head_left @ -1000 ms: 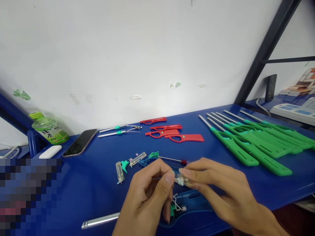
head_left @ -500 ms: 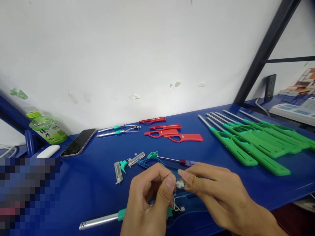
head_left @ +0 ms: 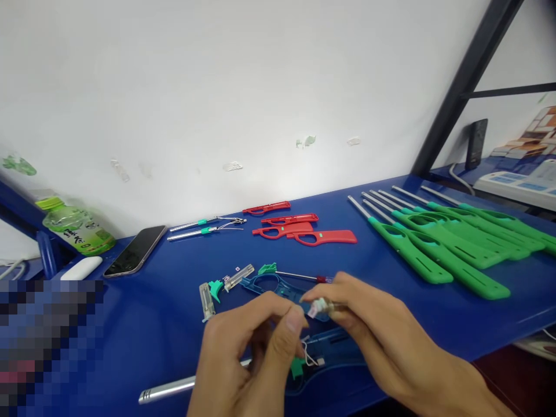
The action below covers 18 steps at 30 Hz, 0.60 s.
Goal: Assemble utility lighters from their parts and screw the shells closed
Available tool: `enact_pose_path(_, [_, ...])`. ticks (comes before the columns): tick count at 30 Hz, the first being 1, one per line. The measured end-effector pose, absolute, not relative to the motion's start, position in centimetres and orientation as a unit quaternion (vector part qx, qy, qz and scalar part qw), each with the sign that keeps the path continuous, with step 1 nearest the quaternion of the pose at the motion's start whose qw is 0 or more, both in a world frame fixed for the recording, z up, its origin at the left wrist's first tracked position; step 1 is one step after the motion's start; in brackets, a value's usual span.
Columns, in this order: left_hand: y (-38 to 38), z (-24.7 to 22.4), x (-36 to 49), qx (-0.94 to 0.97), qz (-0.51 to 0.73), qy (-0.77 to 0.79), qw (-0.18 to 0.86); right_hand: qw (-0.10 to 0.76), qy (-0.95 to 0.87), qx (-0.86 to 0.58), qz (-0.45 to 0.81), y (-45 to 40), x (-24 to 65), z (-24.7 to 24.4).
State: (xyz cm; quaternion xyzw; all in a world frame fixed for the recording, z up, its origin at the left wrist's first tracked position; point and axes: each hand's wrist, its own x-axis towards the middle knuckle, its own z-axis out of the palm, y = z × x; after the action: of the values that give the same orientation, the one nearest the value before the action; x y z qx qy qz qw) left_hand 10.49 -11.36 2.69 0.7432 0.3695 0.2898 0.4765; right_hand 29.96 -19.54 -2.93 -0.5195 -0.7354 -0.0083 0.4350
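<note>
My right hand (head_left: 382,330) pinches a small clear lighter fuel tank (head_left: 330,307) with a whitish valve end pointing toward my left hand. My left hand (head_left: 252,353) has thumb and index finger pressed together just left of that end; whatever they hold is hidden. Below both hands lies a blue lighter shell half (head_left: 334,350), with white wires and a green part (head_left: 297,367) in it. A silver lighter tube (head_left: 169,389) sticks out to the left. Behind my hands lie another blue shell half (head_left: 282,288), a screwdriver (head_left: 299,275) and a green trigger (head_left: 267,268).
Two more clear tanks (head_left: 207,301) lie left beside a green trigger (head_left: 215,289). Red shells (head_left: 325,237) and metal tubes (head_left: 191,233) lie near the wall. Several green lighters (head_left: 469,272) are at right; a phone (head_left: 136,250) and bottle (head_left: 80,229) at left.
The tank in my right hand has come away from my left fingertips, its valve end now showing. My left hand has shifted slightly left, and the camera view has moved a little.
</note>
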Motion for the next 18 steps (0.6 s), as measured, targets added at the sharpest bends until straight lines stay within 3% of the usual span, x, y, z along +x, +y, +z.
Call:
enact_pose_path(3, [-10.2,1.8,9.6,0.847,0.341,0.320,0.251,0.403,-0.697,-0.591,0.051,-19.7,30.5,-2.9])
enact_pose_path(5, [-9.6,0.7,8.9,0.880,0.348,0.273,0.171,0.376,-0.675,-0.628,0.091,-19.9,30.8,-2.8])
enact_pose_path(11, [-9.4,-2.6,7.8,0.922,0.319,0.188,0.116,0.300,-0.732,-0.585,0.178,-19.7,30.4,-2.9])
enact_pose_path(18, [-9.5,-4.1,8.2,0.933,0.302,0.165,0.109,0.308,-0.775,-0.528,0.161,-18.9,30.2,-3.3])
